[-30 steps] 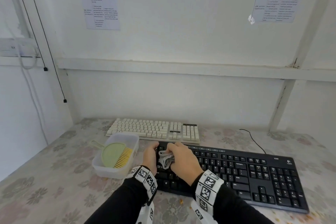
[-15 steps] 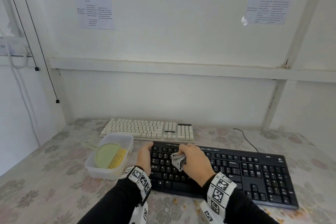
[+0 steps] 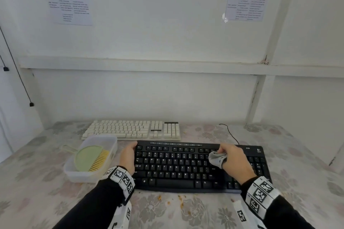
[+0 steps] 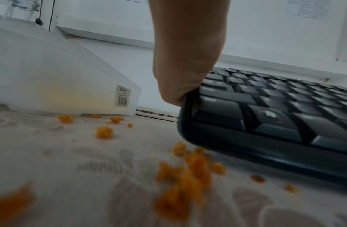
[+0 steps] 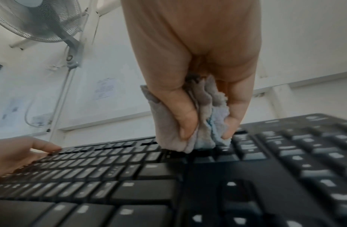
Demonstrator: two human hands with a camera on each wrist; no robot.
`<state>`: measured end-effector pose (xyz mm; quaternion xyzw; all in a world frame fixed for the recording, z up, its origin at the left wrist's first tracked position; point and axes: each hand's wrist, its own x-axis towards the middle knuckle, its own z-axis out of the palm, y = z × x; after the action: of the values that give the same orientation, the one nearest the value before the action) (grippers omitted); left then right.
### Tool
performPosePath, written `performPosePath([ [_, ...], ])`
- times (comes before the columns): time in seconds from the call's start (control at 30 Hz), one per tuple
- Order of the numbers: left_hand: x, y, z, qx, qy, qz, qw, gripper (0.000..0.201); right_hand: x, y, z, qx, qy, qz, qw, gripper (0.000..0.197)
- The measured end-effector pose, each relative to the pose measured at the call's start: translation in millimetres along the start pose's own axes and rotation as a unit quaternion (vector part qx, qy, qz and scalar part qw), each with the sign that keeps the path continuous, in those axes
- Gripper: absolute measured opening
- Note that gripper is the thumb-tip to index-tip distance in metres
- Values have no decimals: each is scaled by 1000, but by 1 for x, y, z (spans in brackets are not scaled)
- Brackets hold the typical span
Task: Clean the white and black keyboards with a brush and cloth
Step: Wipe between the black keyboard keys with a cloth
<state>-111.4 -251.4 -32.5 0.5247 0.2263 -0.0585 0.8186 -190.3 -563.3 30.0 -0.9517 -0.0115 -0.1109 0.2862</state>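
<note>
Lying long-axis side to side near the table's (image 3: pixel 37 154) front edge, the black keyboard (image 3: pixel 186 169) faces keys up, its cable end toward the wall. The right hand (image 3: pixel 233 161) pinches a bunched grey cloth (image 3: pixel 216 160) between thumb and fingers, pressing it on keys right of centre. The left hand (image 3: pixel 128 156) grips the keyboard's left end, thumb over its edge. Behind it, parallel and just apart, lies the white keyboard (image 3: pixel 132 130). The brush (image 3: pixel 91 158) rests in a tub (image 3: pixel 78 176) beside the left hand, bristles pointing right. Orange crumbs (image 4: pixel 188 169) dot the front edge.
</note>
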Motion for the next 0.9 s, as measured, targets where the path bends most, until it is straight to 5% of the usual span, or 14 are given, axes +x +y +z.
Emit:
performPosePath([
  [0.33,-7,4,0,13,33,29,999,38,1,18,-13,40,50,0,998,24],
  [0.63,-12,6,6,42,51,37,997,26,7,-29,21,-6,-65,-85,994,40],
  [0.9,-3,3,4,45,68,44,996,23,-1,-1,17,-79,-117,-45,989,44],
])
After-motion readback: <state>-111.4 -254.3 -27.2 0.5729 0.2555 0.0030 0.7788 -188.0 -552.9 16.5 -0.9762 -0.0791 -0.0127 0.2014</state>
